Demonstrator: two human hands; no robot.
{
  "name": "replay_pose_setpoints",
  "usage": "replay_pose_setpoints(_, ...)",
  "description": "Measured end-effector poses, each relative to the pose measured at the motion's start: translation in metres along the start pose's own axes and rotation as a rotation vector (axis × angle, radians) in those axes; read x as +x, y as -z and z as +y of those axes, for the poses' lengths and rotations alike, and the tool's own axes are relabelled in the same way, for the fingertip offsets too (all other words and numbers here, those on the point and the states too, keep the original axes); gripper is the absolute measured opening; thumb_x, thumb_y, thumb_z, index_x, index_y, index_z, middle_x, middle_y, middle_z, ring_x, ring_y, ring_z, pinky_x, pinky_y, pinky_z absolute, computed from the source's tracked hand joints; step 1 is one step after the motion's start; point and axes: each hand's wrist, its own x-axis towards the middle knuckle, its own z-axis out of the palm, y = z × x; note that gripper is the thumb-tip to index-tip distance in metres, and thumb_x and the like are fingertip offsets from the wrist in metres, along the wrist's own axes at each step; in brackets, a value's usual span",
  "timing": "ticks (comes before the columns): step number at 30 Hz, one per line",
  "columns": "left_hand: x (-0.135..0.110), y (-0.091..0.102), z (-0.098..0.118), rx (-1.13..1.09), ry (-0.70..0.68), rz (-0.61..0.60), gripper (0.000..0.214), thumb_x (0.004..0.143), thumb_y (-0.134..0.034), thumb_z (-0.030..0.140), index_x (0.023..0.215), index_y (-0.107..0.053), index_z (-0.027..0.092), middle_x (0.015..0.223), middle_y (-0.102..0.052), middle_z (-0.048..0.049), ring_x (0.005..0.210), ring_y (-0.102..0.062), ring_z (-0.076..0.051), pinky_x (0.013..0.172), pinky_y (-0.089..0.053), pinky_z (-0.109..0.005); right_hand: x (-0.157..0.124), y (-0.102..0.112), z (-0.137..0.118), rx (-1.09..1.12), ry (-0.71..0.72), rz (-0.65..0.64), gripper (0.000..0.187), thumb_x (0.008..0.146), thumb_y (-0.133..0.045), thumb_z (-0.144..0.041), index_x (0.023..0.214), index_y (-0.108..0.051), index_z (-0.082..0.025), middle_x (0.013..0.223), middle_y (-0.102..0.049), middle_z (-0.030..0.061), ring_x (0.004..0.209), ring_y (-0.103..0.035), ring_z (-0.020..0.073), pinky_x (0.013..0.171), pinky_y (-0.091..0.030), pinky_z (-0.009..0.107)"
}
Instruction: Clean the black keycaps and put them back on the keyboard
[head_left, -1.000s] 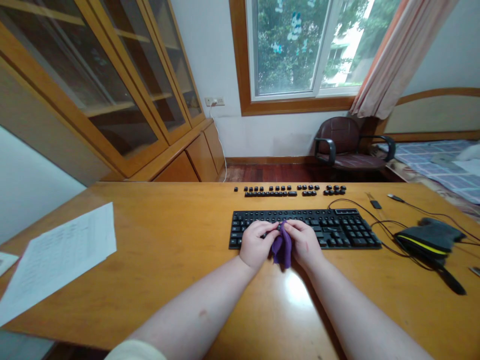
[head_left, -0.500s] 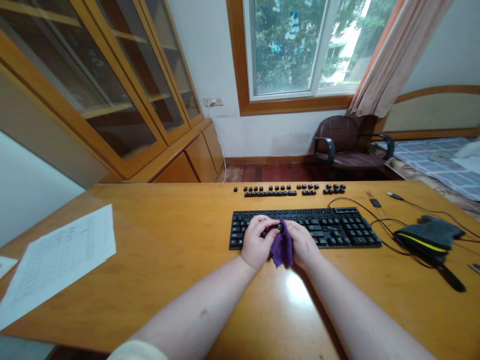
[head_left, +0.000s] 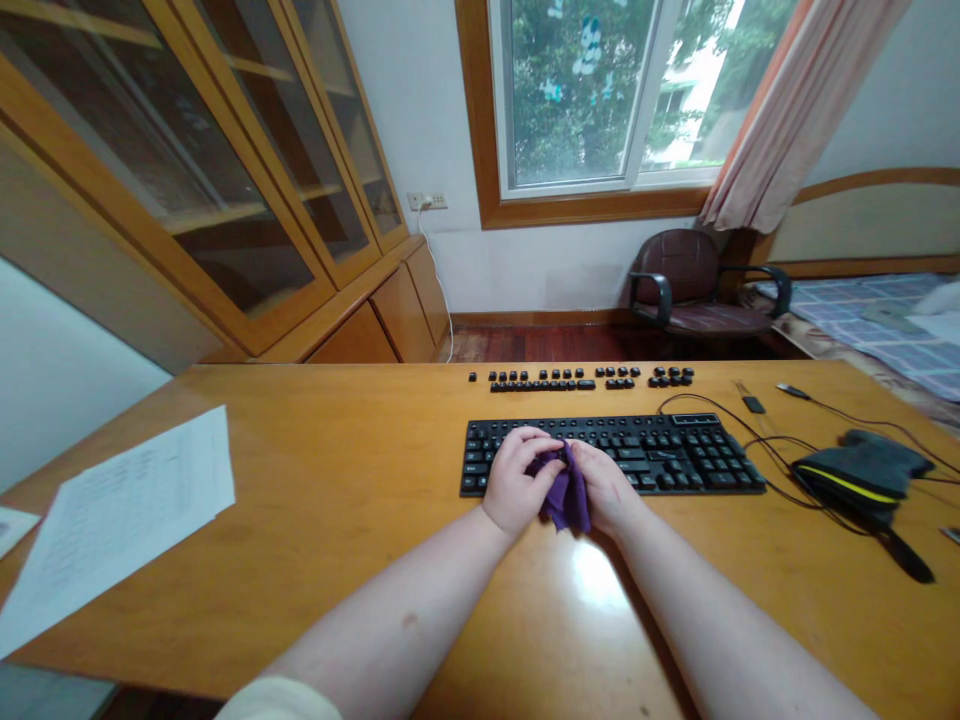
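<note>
Just in front of the black keyboard (head_left: 690, 465), both hands meet around a small purple cloth (head_left: 568, 500). My left hand (head_left: 517, 480) is closed, thumb and fingertips pinching a small black keycap (head_left: 562, 454) that the cloth mostly covers. My right hand (head_left: 604, 485) is closed on the cloth from the other side, its fingertips partly hidden behind the folds. The cloth's lower end hangs loose below the fingers. Beyond the keyboard, loose black keycaps (head_left: 544, 385) stand in rows near the far edge of the desk; the keyboard's top rows show bare switches.
To the right lie a coiled cable (head_left: 772, 440), a keycap puller (head_left: 753, 403), a USB plug (head_left: 792, 391) and a grey glove-like item (head_left: 862, 475) with a yellow stripe. Paper sheets (head_left: 142, 510) lie at left on the wooden desk (head_left: 322, 460). A chair (head_left: 679, 285) stands beyond.
The purple cloth has been folded further over the keycap, which shows less now. Both hands stay in nearly the same place, with the view shifted slightly.
</note>
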Motion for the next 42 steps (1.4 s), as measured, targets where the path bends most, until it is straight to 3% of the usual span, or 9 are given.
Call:
replay_pose_setpoints(6, -0.0001, 0.0012, 0.0009, 0.016, -0.014, -0.035, 0.019, 0.076, -0.06, 0.018, 0.094, -0.063, 0.021, 0.097, -0.058, -0.0051, 0.093, -0.055, -0.016, 0.085, -0.047, -0.034, 0.0003, -0.0012, 0.002, 0.001, 0.001, 0.021, 0.034, 0.07, -0.062, -0.052, 0.079, -0.063, -0.019, 0.073, -0.065, 0.002, 0.061, -0.057, 0.0153, 0.061, -0.046, 0.028)
replay_pose_setpoints(10, -0.0025, 0.0031, 0.0014, -0.002, 0.013, -0.026, 0.019, 0.077, -0.058, 0.018, 0.096, -0.062, 0.02, 0.098, -0.063, -0.0047, 0.093, -0.057, -0.016, 0.087, -0.046, -0.034, 0.0023, -0.0001, 0.003, 0.0, 0.0, 0.156, 0.032, 0.064, -0.069, -0.048, 0.075, -0.062, -0.018, 0.067, -0.064, 0.0002, 0.061, -0.057, 0.0153, 0.06, -0.045, 0.026)
replay_pose_setpoints(13, -0.0049, 0.0029, -0.0009, 0.009, 0.087, 0.041, 0.02, 0.077, -0.057, 0.019, 0.097, -0.06, 0.02, 0.091, -0.064, -0.0033, 0.082, -0.059, -0.014, 0.079, -0.049, -0.031, 0.0043, 0.0012, 0.0025, 0.028, 0.014, 0.234, 0.031, 0.063, -0.069, -0.047, 0.073, -0.059, -0.02, 0.066, -0.064, -0.0008, 0.06, -0.057, 0.0161, 0.057, -0.045, 0.027)
replay_pose_setpoints(18, -0.0051, 0.0017, -0.0037, 0.049, 0.112, 0.109, 0.022, 0.077, -0.057, 0.021, 0.098, -0.061, 0.019, 0.079, -0.061, -0.0012, 0.068, -0.057, -0.012, 0.071, -0.049, -0.028, 0.006, 0.0024, 0.0008, 0.088, 0.038, 0.252, 0.028, 0.065, -0.068, -0.044, 0.078, -0.06, -0.021, 0.069, -0.064, -0.0016, 0.06, -0.057, 0.0152, 0.058, -0.046, 0.027)
replay_pose_setpoints(26, 0.0006, 0.0007, -0.0014, 0.083, 0.11, -0.016, 0.022, 0.074, -0.059, 0.017, 0.095, -0.063, 0.019, 0.078, -0.062, -0.0018, 0.067, -0.055, -0.012, 0.071, -0.048, -0.03, 0.0062, 0.0061, 0.0045, 0.114, 0.063, 0.205, 0.029, 0.065, -0.071, -0.039, 0.087, -0.061, -0.022, 0.081, -0.066, 0.0, 0.071, -0.06, 0.0151, 0.068, -0.047, 0.028)
replay_pose_setpoints(34, -0.0015, 0.0034, -0.0072, 0.255, -0.082, -0.073, 0.023, 0.075, -0.057, 0.015, 0.095, -0.065, 0.021, 0.084, -0.068, -0.0043, 0.08, -0.06, -0.018, 0.077, -0.048, -0.035, 0.0065, 0.0071, 0.0098, -0.122, 0.119, 0.278, 0.029, 0.056, -0.077, -0.033, 0.077, -0.063, -0.019, 0.071, -0.065, 0.0005, 0.062, -0.056, 0.0142, 0.063, -0.046, 0.028)
replay_pose_setpoints(42, -0.0003, 0.0033, -0.0066, 0.25, -0.094, -0.081, 0.017, 0.077, -0.056, 0.017, 0.091, -0.066, 0.02, 0.082, -0.069, -0.0041, 0.077, -0.061, -0.017, 0.073, -0.048, -0.034, 0.005, 0.0053, 0.0042, -0.074, 0.102, 0.31, 0.025, 0.055, -0.078, -0.033, 0.073, -0.066, -0.019, 0.068, -0.067, -0.0004, 0.061, -0.057, 0.0134, 0.065, -0.045, 0.028)
